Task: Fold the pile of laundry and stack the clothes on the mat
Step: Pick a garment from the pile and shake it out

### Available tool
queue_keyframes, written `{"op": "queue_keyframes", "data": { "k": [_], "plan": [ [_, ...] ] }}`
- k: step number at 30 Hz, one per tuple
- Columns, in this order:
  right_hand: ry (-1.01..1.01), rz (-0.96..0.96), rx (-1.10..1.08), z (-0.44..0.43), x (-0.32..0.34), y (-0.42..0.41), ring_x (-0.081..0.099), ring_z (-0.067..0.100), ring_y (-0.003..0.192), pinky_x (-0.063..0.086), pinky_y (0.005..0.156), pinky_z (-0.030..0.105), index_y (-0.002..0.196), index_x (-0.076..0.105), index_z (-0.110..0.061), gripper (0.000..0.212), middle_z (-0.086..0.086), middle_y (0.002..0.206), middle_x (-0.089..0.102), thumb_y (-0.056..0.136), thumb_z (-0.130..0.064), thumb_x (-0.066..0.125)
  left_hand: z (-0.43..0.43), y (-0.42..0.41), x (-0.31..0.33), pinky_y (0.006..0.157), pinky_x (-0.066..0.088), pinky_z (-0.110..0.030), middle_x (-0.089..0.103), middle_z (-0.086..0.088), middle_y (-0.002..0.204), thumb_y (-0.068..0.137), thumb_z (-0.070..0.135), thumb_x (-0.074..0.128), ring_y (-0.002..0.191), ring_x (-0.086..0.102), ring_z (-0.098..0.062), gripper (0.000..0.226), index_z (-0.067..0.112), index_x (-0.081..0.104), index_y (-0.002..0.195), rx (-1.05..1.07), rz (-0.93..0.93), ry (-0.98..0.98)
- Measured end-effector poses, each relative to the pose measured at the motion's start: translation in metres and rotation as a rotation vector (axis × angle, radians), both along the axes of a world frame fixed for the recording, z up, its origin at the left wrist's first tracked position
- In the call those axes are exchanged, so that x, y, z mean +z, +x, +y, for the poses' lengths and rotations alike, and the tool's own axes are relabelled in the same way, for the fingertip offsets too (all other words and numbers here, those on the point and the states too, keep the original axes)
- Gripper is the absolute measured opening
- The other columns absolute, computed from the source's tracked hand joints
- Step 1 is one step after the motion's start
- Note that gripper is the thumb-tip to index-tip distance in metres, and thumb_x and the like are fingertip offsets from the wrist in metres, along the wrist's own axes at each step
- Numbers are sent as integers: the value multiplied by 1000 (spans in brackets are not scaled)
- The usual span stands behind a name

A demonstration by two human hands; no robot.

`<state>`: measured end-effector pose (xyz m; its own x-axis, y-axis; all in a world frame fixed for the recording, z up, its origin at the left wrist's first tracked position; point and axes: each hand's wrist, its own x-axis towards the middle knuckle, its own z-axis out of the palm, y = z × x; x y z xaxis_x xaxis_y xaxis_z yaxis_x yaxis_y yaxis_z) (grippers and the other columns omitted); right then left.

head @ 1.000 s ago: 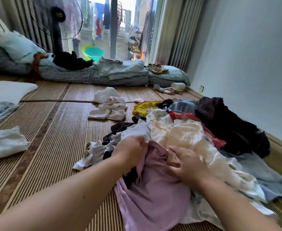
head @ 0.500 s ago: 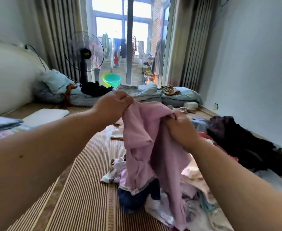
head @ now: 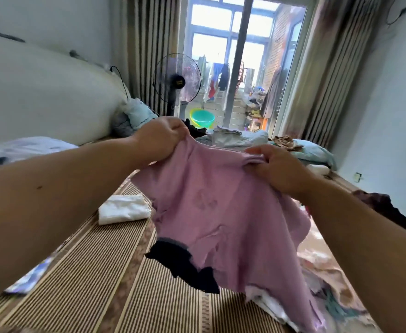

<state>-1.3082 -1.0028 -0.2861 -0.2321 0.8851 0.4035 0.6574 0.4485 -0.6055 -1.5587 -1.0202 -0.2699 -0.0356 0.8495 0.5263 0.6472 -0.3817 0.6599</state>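
Now both hands hold up one pink garment (head: 223, 212) in the air, above the striped woven mat (head: 115, 284). The left hand (head: 159, 138) is at the upper left corner of the garment, with its fingers curled tight around a bunch of the cloth. The right hand (head: 277, 167) is at the upper right corner, and its fingers and thumb pinch the gathered edge there. Between the two hands the top edge of the garment is stretched almost straight, and the rest hangs down spread out, with some wrinkles. A dark piece of clothing (head: 182, 263) hangs at the lower left edge of the pink garment; whether it is attached or only caught there, one cannot tell.

The pile of laundry (head: 327, 280) lies on the mat below and to the right of the pink garment, partly hidden behind it. A folded white cloth (head: 122, 209) lies on the mat to the left of the garment, well apart from the pile. Behind the garment stands a fan (head: 176, 80), and near it a green basin (head: 202, 117) by the glass door.
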Motion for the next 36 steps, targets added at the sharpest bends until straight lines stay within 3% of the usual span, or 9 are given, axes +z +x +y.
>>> {"op": "queue_keyframes", "data": {
  "k": [4, 9, 13, 16, 21, 25, 29, 33, 36],
  "plan": [
    [-65, 194, -3, -8, -34, -49, 62, 15, 93, 50, 81, 27, 131, 54, -26, 54, -4, 105, 64, 80, -17, 71, -11, 6, -8, 61, 40, -26, 55, -6, 70, 100, 18, 52, 60, 49, -16, 23, 16, 62, 80, -219, -476, -282],
    [-265, 289, 202, -30, -83, -102, 63, 6, 95, 53, 81, 28, 149, 16, -37, 103, -12, 110, 60, 65, -11, 70, -17, 13, -22, 46, 48, -21, 61, 3, 58, 96, 13, 58, 49, 58, -5, 13, 14, 63, 85, -326, -457, -345],
    [-104, 323, 67, -22, -80, -119, 57, -4, 55, 44, 51, 14, 78, 66, -15, 9, -14, 58, 62, 77, -6, 64, -24, 10, -43, 55, 45, -9, 61, 6, 78, 93, 18, 63, 55, 55, 8, 10, 17, 62, 103, -254, -331, -166],
    [-178, 595, 8, -13, -58, -124, 68, 21, 75, 55, 68, 36, 77, 71, -10, 7, 4, 75, 72, 77, -12, 64, -38, -4, -74, 72, 49, -18, 57, 8, 101, 76, 53, 68, 80, 57, 3, 66, 25, 44, 131, -267, -470, -121],
    [-302, 1076, 77, -4, -4, -121, 65, 16, 60, 54, 59, 27, 86, 67, -10, 7, 5, 69, 68, 81, -10, 70, -59, -25, -148, 92, 46, -20, 31, 11, 142, 46, 61, 78, 126, 42, -8, 133, 38, -4, 148, -319, -262, -403],
    [-298, 1199, 108, 0, 14, -108, 65, 17, 61, 54, 57, 26, 84, 66, -10, 7, 7, 71, 67, 84, -16, 70, -41, -24, -168, 99, 48, -44, 71, 0, 112, 69, 30, 82, 106, 63, -17, 51, 15, 66, 115, -207, -373, -426],
    [-289, 1091, -34, 2, 4, -78, 66, 17, 70, 55, 65, 31, 87, 67, -14, 8, 4, 77, 69, 80, -17, 69, -34, -17, -152, 65, 51, -29, 70, -8, 74, 86, 23, 64, 69, 63, -19, 8, 16, 68, 89, -283, -749, -427],
    [-397, 695, -143, -8, -28, -41, 58, 18, 59, 45, 56, 28, 72, 60, -15, 10, 3, 62, 60, 79, -8, 56, -29, -30, -128, 76, 51, -24, 72, 3, 89, 83, 31, 60, 82, 66, -11, 10, 27, 67, 90, -129, -471, -236],
    [-482, 601, -194, -21, -51, -39, 58, 14, 60, 40, 59, 26, 76, 59, -20, 18, 0, 70, 62, 82, -36, 64, -26, -32, -104, 59, 40, -10, 63, 14, 85, 89, 22, 61, 77, 58, -1, 9, 30, 63, 89, -85, -107, -162]
  ]
}}
